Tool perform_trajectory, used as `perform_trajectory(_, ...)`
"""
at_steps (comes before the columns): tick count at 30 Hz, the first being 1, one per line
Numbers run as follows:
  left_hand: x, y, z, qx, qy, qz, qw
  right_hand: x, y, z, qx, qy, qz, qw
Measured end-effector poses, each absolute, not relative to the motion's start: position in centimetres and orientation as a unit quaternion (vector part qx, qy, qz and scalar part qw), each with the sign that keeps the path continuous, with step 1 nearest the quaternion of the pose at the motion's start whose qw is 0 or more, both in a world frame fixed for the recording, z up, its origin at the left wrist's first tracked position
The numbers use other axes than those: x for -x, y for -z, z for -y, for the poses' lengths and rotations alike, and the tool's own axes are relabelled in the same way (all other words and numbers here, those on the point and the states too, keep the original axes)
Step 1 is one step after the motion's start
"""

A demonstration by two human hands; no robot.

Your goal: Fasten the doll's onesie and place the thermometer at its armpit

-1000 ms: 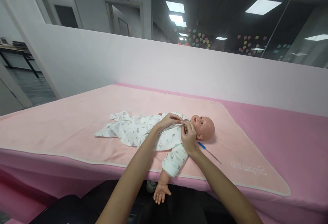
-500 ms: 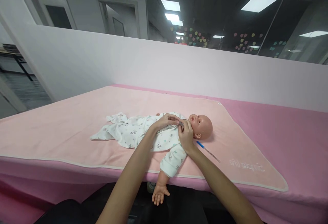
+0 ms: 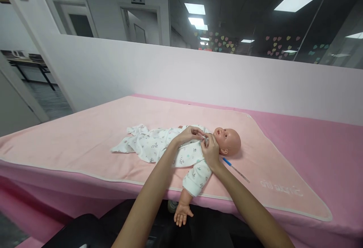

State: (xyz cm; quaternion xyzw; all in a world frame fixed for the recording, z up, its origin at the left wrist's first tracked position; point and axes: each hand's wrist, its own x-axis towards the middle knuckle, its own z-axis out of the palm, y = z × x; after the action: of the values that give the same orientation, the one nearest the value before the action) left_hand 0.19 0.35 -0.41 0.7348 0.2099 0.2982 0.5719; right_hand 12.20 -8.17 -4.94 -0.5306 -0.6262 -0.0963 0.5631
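Observation:
A baby doll (image 3: 230, 142) lies on its back, its head to the right and one bare hand hanging past the front edge. It wears a white printed romper (image 3: 154, 144). My left hand (image 3: 189, 134) is over the doll's chest, fingertips pinched on the romper's front near the neck. Beside the doll's chin, my right hand (image 3: 210, 150) pinches the same part of the neckline, its fingers meeting those of my left hand. The fastening between the fingertips is mostly hidden. A thin thermometer with a blue end (image 3: 236, 170) lies on the mat by my right wrist.
A peach mat (image 3: 93, 123) with a pale border covers much of the pink-covered table (image 3: 317, 138). Behind it stands a white low wall (image 3: 198, 77) with glass above. A doorway and a further table (image 3: 31, 63) are at the far left.
The view has swung slightly left, so everything sits further right. Both hands stay at the neckline, with the fingertips shifted a little. The doll and thermometer lie as before.

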Motion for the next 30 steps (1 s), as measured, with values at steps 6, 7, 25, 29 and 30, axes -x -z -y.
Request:
perform_trajectory(6, -0.3, 0.2, -0.1, -0.720, -0.316, -0.231, 0.573, -11.9, 4.7, 8.5, 0.558, 0.094, 0.615, 0.549)
perform_trajectory(7, -0.4, 0.1, 0.0, -0.716, -0.315, -0.231, 0.578, -11.9, 4.7, 8.5, 0.560, 0.094, 0.613, 0.549)
perform_trajectory(25, -0.4, -0.7, 0.7, -0.723, -0.283, -0.196, 0.599, -12.1, 4.9, 8.4, 0.529, 0.056, 0.601, 0.596)
perform_trajectory(29, -0.4, -0.8, 0.7, -0.723, -0.277, -0.189, 0.604, -12.1, 4.7, 8.3, 0.531, 0.055, 0.600, 0.596)
perform_trajectory(30, -0.4, -0.8, 0.7, -0.722, -0.274, -0.188, 0.606, -12.1, 4.7, 8.4, 0.531, 0.054, 0.599, 0.597)
